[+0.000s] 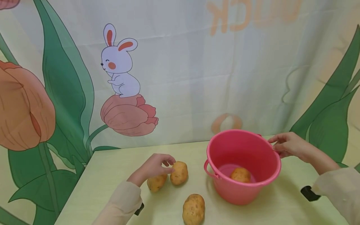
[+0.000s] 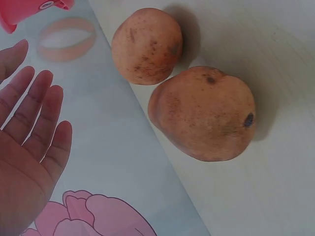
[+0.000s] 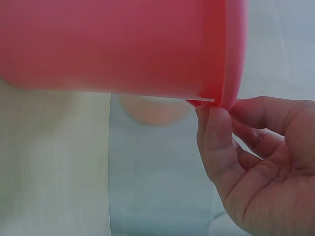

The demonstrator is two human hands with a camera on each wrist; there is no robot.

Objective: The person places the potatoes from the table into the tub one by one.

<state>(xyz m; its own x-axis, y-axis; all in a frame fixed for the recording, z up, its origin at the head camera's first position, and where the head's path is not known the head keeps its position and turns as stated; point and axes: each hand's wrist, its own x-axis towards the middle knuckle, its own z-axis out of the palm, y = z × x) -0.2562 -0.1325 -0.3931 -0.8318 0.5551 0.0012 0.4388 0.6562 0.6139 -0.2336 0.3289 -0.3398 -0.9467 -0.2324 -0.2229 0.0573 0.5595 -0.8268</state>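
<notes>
My left hand (image 1: 157,167) hovers over two potatoes, its fingers loosely bent and nothing held. One is the upright potato (image 1: 180,174) by the fingertips; the other potato (image 1: 156,183) lies partly hidden under the hand. In the left wrist view the palm and spread fingers (image 2: 51,110) show beside the larger potato (image 2: 204,115) and the smaller one (image 2: 147,46). My right hand (image 1: 292,145) pinches the rim of a pink bucket (image 1: 236,195) between thumb and fingers at its right side. Inside the bucket, on its bottom, lies another potato (image 1: 241,175).
A further potato (image 1: 194,208) lies near the front of the pale table (image 1: 98,178), left of the bucket. The bucket's handle (image 1: 208,170) hangs at its left side. Behind the table hangs a curtain (image 1: 180,78) printed with a rabbit and tulips.
</notes>
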